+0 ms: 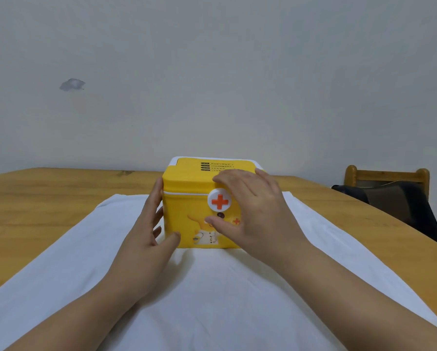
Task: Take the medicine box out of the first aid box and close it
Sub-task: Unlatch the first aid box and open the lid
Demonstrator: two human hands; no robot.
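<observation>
A yellow, cube-like plastic first aid box is sitting upright on a white cloth that is covering the middle of a light wooden table. Its front face is pointing straight toward the person, and its lid is lying down on the body, with a thin white seam running between the two. The box is looking nearly as deep as it is wide, so no long axis is standing out. A round white latch with a red cross is sitting at the top of the front face, straddling the seam, and a cartoon figure in a white coat is showing below it. Black lines of small print are running across the lid, too small to read, and a white edge is peeking out at the back.

The left hand is pressing flat against the box's left side, fingers spread apart and the thumb touching the front lower corner. The right hand is cupping the front right of the box, fingers apart over the lid's edge and the thumb lying on the front face just under the latch.

A wooden chair with dark fabric is standing beyond the table at the right, before a plain pale wall.
</observation>
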